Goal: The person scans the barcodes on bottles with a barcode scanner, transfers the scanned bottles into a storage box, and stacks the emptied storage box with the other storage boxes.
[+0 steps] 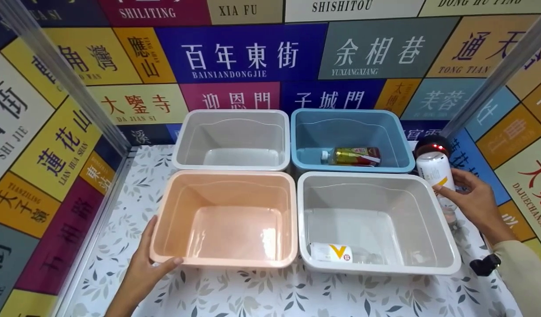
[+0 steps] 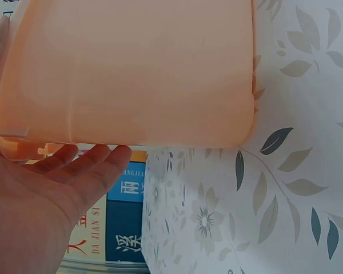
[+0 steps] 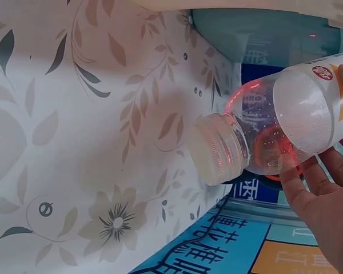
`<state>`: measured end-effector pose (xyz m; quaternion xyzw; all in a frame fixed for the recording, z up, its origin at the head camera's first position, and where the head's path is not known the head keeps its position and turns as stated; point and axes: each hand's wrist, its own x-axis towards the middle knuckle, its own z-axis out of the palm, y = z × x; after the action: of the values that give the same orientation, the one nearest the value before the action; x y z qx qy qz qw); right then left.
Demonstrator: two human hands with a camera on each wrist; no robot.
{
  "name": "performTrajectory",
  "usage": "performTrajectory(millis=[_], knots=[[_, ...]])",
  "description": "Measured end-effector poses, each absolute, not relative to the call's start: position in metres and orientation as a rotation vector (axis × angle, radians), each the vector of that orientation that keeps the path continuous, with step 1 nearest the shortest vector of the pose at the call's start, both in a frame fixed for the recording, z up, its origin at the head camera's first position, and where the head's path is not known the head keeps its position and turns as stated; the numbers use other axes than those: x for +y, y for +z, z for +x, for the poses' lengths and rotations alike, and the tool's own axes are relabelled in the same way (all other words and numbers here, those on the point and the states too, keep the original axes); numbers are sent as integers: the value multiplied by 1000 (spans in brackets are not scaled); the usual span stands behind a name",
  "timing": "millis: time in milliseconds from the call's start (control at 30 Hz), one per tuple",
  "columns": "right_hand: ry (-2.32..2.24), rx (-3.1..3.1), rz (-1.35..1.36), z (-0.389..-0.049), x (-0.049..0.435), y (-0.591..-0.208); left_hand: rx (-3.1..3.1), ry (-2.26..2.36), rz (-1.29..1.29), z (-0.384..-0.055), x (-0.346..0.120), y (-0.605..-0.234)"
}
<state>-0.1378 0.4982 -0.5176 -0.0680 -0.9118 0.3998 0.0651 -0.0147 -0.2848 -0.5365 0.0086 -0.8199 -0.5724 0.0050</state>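
Peach bin (image 1: 230, 263): at the front left, its smooth inner floor showing a bright reflection.
Pale grey bin (image 1: 349, 198): at the front right, just beside the peach bin; a V-label bottle (image 1: 334, 252) lies on its side along the near wall, white label to the left, clear neck end to the right.
Blue bin (image 1: 345, 132): at the back right, behind the pale grey bin; a green-and-red-label bottle (image 1: 356, 156) lies on its side near the front wall, whitish cap pointing left.
Back grey bin (image 1: 233, 141): at the back left, behind the peach bin, with its pale floor in sight.
Held bottle (image 1: 434, 169): outside the bins, just right of the pale grey bin; tilted, base up and wide cap low, a white label with an orange-yellow mark above the clear shoulder. I cannot tell whether its cap touches the counter (image 1: 252, 295).
Right hand (image 1: 475, 198): closed round the held bottle, thumb on one side, fingers on the other.
Left hand (image 1: 142, 259): spread wide at the peach bin's near left corner, thumb on the rim, fairly straight fingers against the outer side.
Black round object (image 1: 424, 147): behind the held bottle, near the blue bin, red lights glowing; the right wrist view shows red through the clear plastic.
Sign-covered wall (image 1: 239, 53): behind the bins.
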Motion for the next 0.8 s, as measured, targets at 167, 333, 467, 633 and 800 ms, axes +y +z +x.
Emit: performTrajectory(millis=[167,333,467,633,800], knots=[[1213,-2743,-200,-137,499,-511,-2570,-1809,35,-15,-285,-536],[1211,-2728,-187,-137,499,-504,-2573,-1816,48,-15,-284,-536],[1218,-2682,-141,-139,498,-497,-2568,-1820,45,-15,-284,-536],[1222,-2639,-112,-141,493,-488,-2558,-1833,45,-15,-284,-537],[1194,-2636,-92,-141,488,-480,-2555,-1830,37,-15,-284,-536]])
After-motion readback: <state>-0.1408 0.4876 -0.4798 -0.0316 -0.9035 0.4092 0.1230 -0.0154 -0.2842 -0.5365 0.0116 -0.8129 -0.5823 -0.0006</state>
